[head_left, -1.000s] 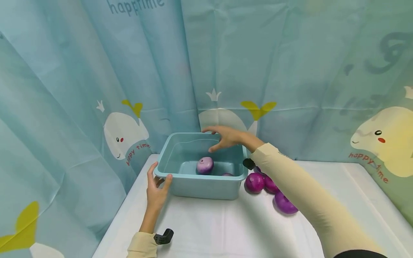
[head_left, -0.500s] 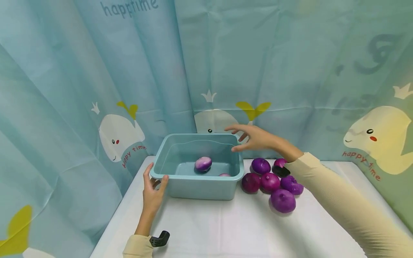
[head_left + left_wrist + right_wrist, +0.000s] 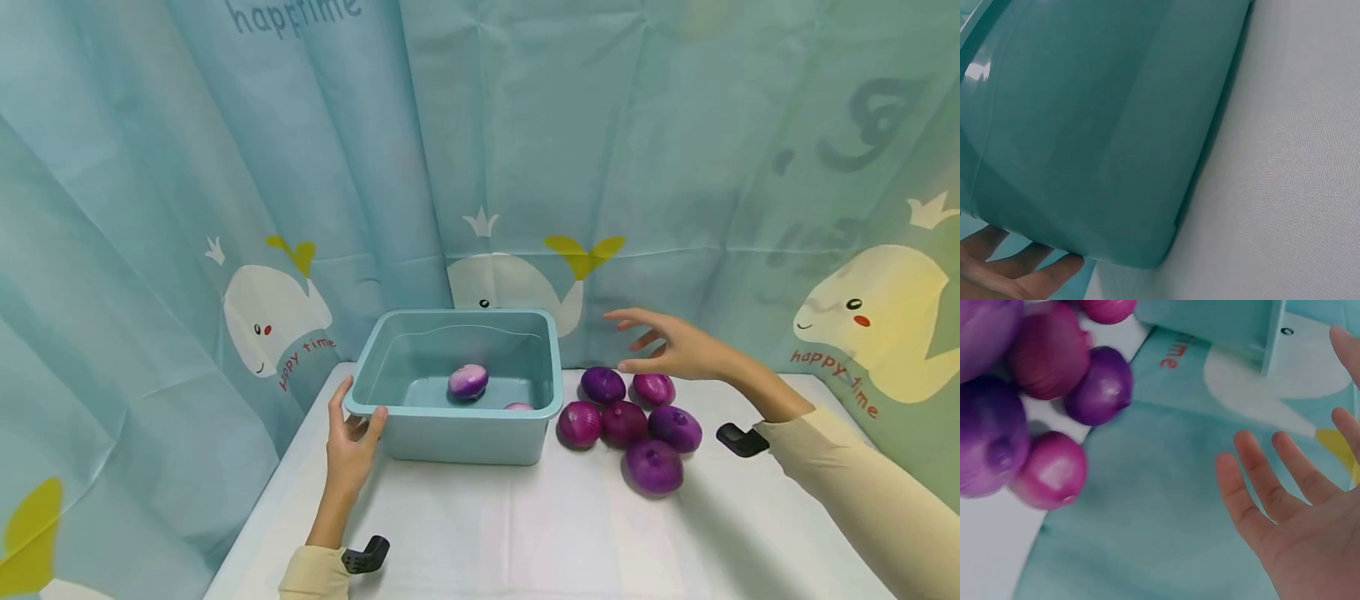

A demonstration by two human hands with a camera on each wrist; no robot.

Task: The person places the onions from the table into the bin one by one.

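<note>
A light blue plastic bin (image 3: pixel 461 440) stands on the table. My left hand (image 3: pixel 351 458) holds its near left corner, thumb at the front rim and fingers along the left side; in the left wrist view those fingers (image 3: pixel 1054 272) lie against the wall. Inside the bin sits a purple onion (image 3: pixel 468 381) with a pale top, and a second onion (image 3: pixel 518 407) shows just over the front rim. My right hand (image 3: pixel 678 346) hovers in the air, fingers spread and holding nothing, near the back of a group of purple onions (image 3: pixel 654 468) right of the bin.
The table (image 3: pixel 480 533) has a white cloth. A blue curtain (image 3: pixel 675 167) with printed whales hangs close behind the bin and along both sides. The onions (image 3: pixel 1047 350) lie close together beside the bin's right wall.
My right hand has moved right, from over the bin to above the onions. The onion in the bin has rolled slightly. My left hand stays at the bin's corner.
</note>
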